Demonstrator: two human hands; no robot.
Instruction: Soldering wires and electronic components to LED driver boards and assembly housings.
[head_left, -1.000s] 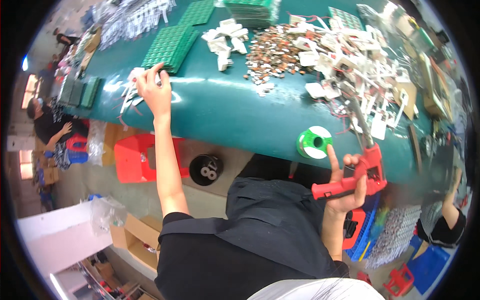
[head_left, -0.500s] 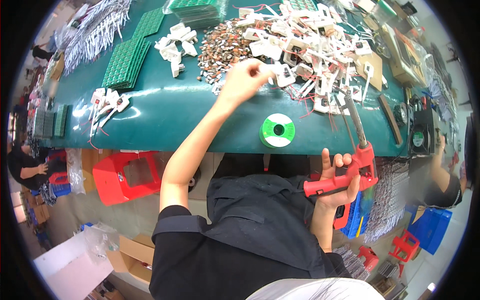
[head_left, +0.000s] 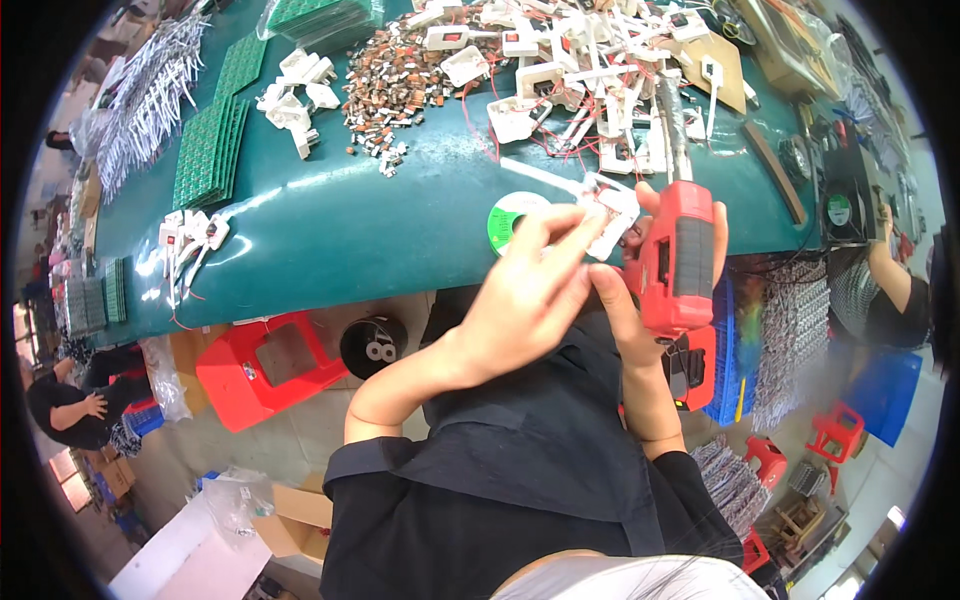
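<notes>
My right hand [head_left: 632, 330] is closed round a red pistol-shaped soldering gun [head_left: 684, 255] with dark grip panels. Its metal barrel points away over the bench. Between my left hand [head_left: 525, 305] and the gun is a small white plastic housing [head_left: 615, 212] with a white stem reaching left. My left fingertips pinch its near side, and my right fingers come close to or touch its other edge; the exact contact is hidden. Partly behind my left hand stands a solder wire spool [head_left: 501, 215] with a green label.
A heap of white housings with red wires [head_left: 570, 80] covers the back of the green bench [head_left: 340, 215]. Left of it lie small brown-and-white parts [head_left: 395, 85], stacked green circuit boards [head_left: 210, 150] and more housings. A wooden strip [head_left: 775, 172] lies at right. Another person's arm [head_left: 885, 255] shows far right.
My left hand has come from the heap toward me, bringing a white housing to the gun. The soldering gun has turned from sideways to pointing forward, and the view has shifted.
</notes>
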